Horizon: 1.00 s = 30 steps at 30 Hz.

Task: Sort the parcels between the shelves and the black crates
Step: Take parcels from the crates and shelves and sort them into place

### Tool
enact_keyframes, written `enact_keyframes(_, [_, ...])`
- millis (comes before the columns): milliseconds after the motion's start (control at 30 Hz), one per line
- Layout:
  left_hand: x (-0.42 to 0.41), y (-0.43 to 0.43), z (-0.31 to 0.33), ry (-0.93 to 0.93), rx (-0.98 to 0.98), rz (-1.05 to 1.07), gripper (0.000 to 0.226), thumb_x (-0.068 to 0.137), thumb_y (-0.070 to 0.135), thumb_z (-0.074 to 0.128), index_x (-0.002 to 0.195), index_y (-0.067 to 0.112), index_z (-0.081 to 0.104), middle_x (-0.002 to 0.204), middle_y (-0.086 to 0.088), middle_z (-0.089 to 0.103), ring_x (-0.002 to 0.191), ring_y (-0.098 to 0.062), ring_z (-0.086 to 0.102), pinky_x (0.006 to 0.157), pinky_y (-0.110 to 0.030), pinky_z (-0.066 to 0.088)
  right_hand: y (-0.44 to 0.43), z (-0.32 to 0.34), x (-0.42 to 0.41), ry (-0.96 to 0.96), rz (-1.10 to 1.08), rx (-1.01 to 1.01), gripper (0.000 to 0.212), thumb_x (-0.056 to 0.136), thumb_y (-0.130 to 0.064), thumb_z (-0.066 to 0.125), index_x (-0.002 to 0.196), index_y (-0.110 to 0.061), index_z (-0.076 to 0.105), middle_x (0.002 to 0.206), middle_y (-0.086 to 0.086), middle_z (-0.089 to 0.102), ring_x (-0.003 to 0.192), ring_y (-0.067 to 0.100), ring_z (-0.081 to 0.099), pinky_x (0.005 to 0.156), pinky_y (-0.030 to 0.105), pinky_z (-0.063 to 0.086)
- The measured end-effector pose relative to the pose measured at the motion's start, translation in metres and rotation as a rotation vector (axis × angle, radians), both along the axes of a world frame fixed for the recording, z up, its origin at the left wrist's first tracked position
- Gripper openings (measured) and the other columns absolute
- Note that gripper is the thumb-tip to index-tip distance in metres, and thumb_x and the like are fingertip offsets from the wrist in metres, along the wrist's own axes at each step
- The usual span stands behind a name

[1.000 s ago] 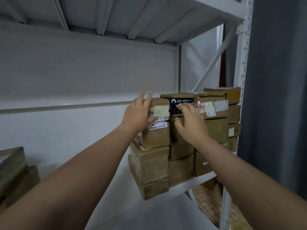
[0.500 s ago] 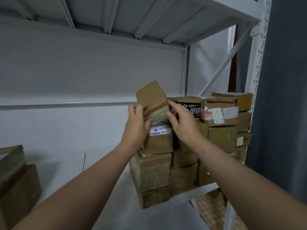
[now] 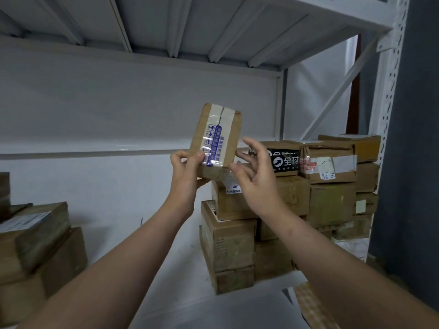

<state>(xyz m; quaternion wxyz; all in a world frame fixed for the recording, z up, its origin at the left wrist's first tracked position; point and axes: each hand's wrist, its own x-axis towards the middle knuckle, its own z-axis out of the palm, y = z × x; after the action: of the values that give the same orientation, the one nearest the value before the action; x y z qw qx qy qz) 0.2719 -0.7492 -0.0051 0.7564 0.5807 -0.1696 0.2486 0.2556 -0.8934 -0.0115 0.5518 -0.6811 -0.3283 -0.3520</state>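
A small brown cardboard parcel (image 3: 217, 138) with clear tape and blue print stands upright in the air, above the stack of parcels (image 3: 285, 205) on the white shelf (image 3: 180, 269). My left hand (image 3: 187, 172) grips its lower left corner, thumb on the front face. My right hand (image 3: 257, 172) hovers at the parcel's right edge with fingers spread and relaxed; whether its fingertips touch the box I cannot tell. No black crates are in view.
More brown parcels (image 3: 35, 252) are piled at the left of the shelf. A parcel with a black label (image 3: 283, 157) tops the stack. The shelf post (image 3: 389, 115) stands at the right, with a dark curtain (image 3: 418, 162) beyond it. The upper shelf (image 3: 190, 24) hangs overhead.
The small parcel was lifted off the top of the stack and turned upright. My left hand now holds it alone, and my right hand has come off it and spread.
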Motion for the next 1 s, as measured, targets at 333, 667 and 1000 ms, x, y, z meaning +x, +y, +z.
enact_keyframes(333, [-0.024, 0.016, 0.005, 0.056, 0.146, 0.040, 0.040, 0.103, 0.038, 0.026, 0.112, 0.016, 0.059, 0.104, -0.004, 0.068, 0.102, -0.011, 0.061, 0.088, -0.031, 0.051, -0.012, 0.010, 0.015, 0.180, -0.028, -0.042, 0.109, 0.056, -0.061, 0.082, 0.144, -0.046, 0.019, 0.145, -0.003, 0.035, 0.133, 0.015, 0.039, 0.103, 0.049, 0.044])
enact_keyframes(667, [-0.028, 0.020, -0.006, -0.034, 0.258, 0.022, 0.043, 0.088, 0.029, 0.064, 0.126, 0.027, 0.042, 0.121, -0.004, 0.058, 0.097, -0.005, 0.066, 0.077, -0.023, 0.056, -0.006, 0.015, 0.014, 0.165, -0.208, 0.142, 0.075, 0.080, -0.041, 0.073, 0.142, -0.026, 0.035, 0.133, -0.001, 0.049, 0.118, 0.012, 0.052, 0.091, 0.026, 0.048])
enact_keyframes(1000, [-0.044, 0.010, -0.031, 0.069, -0.036, -0.015, 0.025, 0.098, 0.043, 0.041, 0.118, 0.031, 0.048, 0.116, 0.003, 0.063, 0.100, -0.016, 0.067, 0.081, -0.035, 0.058, 0.014, -0.005, -0.005, 0.233, 0.197, 0.110, 0.049, 0.084, -0.046, 0.065, 0.123, -0.055, 0.036, 0.137, -0.001, 0.053, 0.120, 0.015, 0.056, 0.091, 0.040, 0.055])
